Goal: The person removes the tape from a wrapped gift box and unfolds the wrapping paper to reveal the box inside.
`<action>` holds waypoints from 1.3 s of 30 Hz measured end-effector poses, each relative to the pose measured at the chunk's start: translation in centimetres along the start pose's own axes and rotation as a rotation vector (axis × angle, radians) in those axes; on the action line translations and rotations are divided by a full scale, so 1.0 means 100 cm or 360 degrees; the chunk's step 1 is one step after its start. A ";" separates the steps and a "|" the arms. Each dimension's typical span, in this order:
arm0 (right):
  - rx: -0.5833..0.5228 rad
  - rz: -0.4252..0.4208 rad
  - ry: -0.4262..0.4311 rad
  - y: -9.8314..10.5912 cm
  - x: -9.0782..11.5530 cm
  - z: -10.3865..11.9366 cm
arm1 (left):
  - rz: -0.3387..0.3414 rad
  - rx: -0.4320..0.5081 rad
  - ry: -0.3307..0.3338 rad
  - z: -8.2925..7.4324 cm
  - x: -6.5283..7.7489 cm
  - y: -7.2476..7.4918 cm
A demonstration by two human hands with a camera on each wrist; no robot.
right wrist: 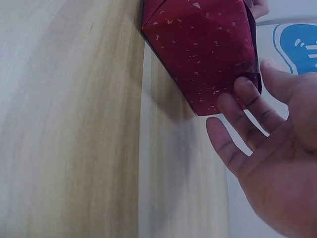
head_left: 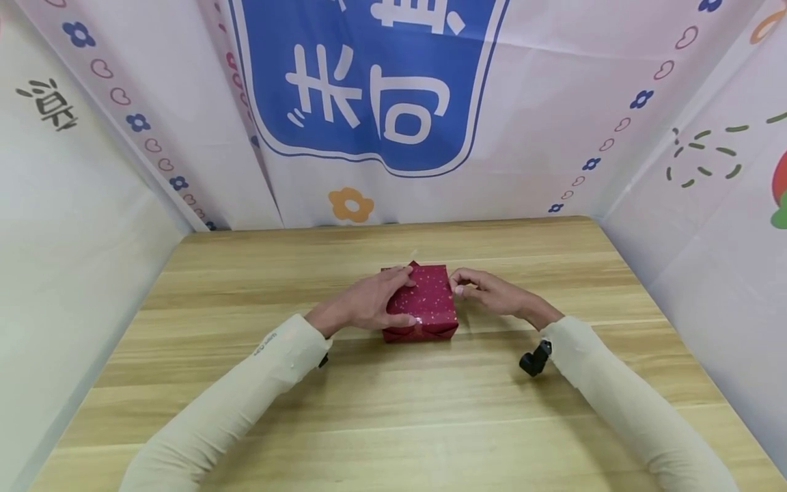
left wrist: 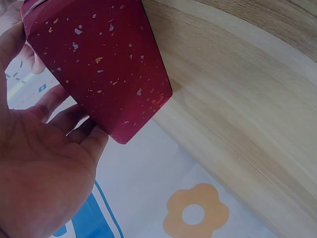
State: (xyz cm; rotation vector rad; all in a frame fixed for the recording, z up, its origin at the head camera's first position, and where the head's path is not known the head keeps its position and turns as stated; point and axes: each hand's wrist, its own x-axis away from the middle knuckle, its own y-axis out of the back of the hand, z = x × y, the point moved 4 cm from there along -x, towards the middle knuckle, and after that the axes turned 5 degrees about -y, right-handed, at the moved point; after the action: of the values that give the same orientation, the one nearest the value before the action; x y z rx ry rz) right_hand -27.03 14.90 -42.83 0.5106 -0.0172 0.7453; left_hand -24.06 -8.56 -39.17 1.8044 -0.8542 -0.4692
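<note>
On table (head_left: pixel 246 383) | wrapped box (head_left: pixel 424 301): light, stiff, slick paper; hold by sides | left hand (head_left: pixel 369 301) flat on it | right hand (head_left: pixel 492 290) fingers touching side, grasping nothing

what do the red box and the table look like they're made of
Box: seemingly wrapped in matte dark-red paper with pale speckles; folded flaps and creases show at its end. Table: wood-look top with light grain stripes and a smooth finish, possibly laminate.

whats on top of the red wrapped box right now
The left hand lies flat over the left part of the red wrapped box; the right hand touches its right edge. The speckled paper under the palm is hidden, and so is whatever is inside.
</note>
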 end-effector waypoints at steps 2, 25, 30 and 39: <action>-0.0054 0.0010 -0.0004 0.000 0.000 -0.001 | 0.0002 0.0005 0.0001 0.000 0.000 0.000; -0.0414 0.0028 -0.0013 0.000 0.001 -0.015 | -0.0001 0.0008 -0.0006 0.001 0.000 0.000; -0.0379 -0.0077 0.0001 0.003 0.001 -0.016 | 0.0009 0.0000 -0.0019 0.003 -0.001 0.000; -0.0423 -0.0126 -0.0023 0.005 0.002 -0.014 | 0.0031 -0.0074 -0.0085 0.001 -0.001 0.008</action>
State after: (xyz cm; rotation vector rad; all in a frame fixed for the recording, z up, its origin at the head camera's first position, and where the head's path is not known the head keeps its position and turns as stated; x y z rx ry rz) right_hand -27.42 16.00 -43.78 0.2618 -0.1075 0.6499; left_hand -24.46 -8.77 -38.51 1.7464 -0.8903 -0.5227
